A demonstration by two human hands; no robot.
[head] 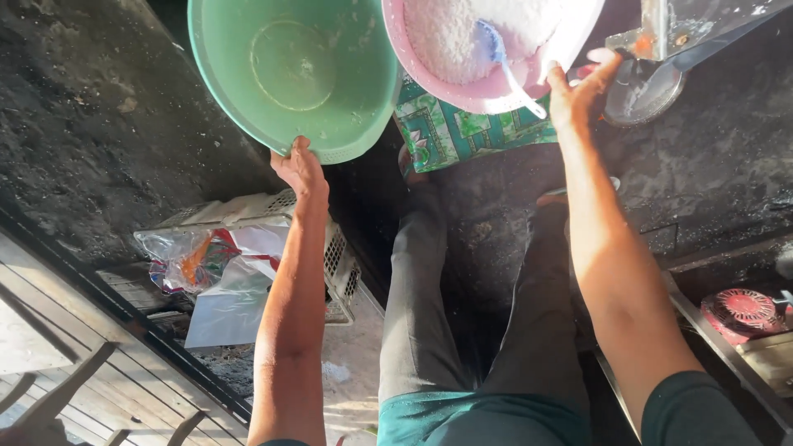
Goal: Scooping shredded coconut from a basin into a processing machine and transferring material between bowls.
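Observation:
My left hand (299, 169) grips the near rim of a large green plastic basin (293, 70), which is empty and tilted toward me. My right hand (578, 91) holds the rim of a pink basin (462, 87) filled with white grated or powdery material. A blue-and-white plastic scoop (500, 58) lies in that white heap. The two basins touch edge to edge at the top of the view. Below them are my legs in grey trousers.
A green patterned cloth (462, 132) lies under the pink basin. A metal machine part with a round metal bowl (644, 87) stands at the top right. A white plastic crate (339, 256) with plastic bags (215, 264) sits at the left. A red engine part (743, 310) is at the right.

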